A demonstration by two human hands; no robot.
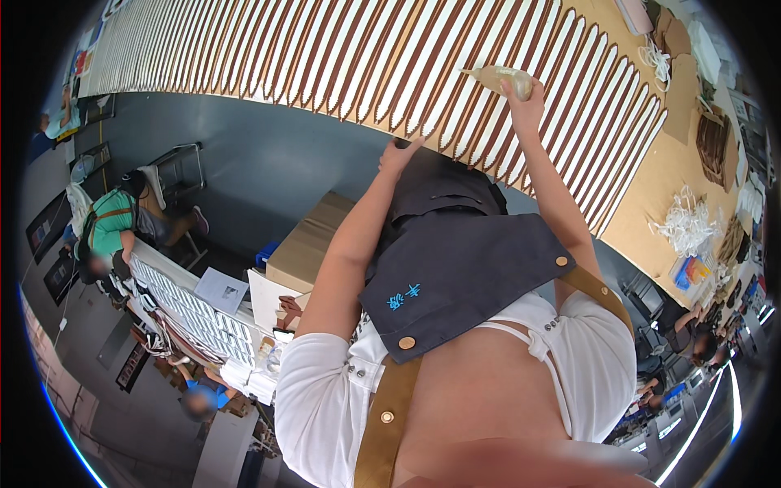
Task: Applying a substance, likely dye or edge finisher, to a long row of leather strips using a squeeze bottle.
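My right hand grips a translucent squeeze bottle with a thin nozzle, held over long white strips with brown borders and pointed ends. These lie side by side in a long row on a tan board. My left hand is at the board's front edge, beside the strip tips, its fingers curled there and partly hidden. A dark navy apron with brown straps hangs in front of me.
Tan worktop on the right holds white cord bundles, dark stacked pieces and cardboard. Lower left are a cardboard box and a bench of white pieces. Co-workers are at left, lower left and far right.
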